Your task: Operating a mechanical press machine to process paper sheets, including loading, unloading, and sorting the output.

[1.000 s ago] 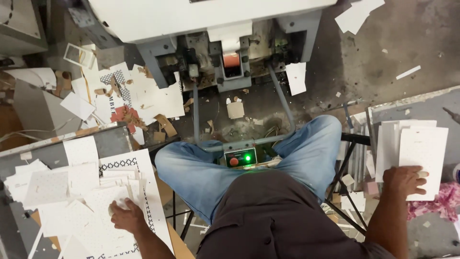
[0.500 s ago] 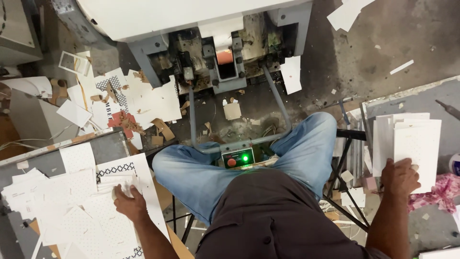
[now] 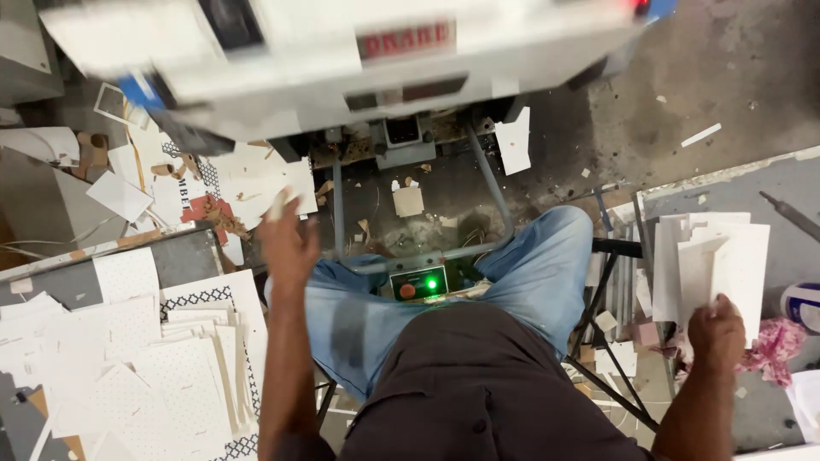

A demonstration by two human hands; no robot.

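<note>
Left hand [image 3: 286, 243] has lifted off the pile of white patterned card sheets [image 3: 184, 376] on the left table, now raised toward the grey press machine [image 3: 342, 60].
It pinches 1 small white card [image 3: 278, 203]; right hand [image 3: 716, 331] grips the stack of plain white cards [image 3: 722, 260] on the right table.

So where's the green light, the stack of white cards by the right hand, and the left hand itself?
green light [image 3: 431, 283], head view, on the glowing lamp of the small control box.
stack of white cards [image 3: 726, 260], head view, on the top card's face.
left hand [image 3: 288, 242], head view, on its back.
</note>
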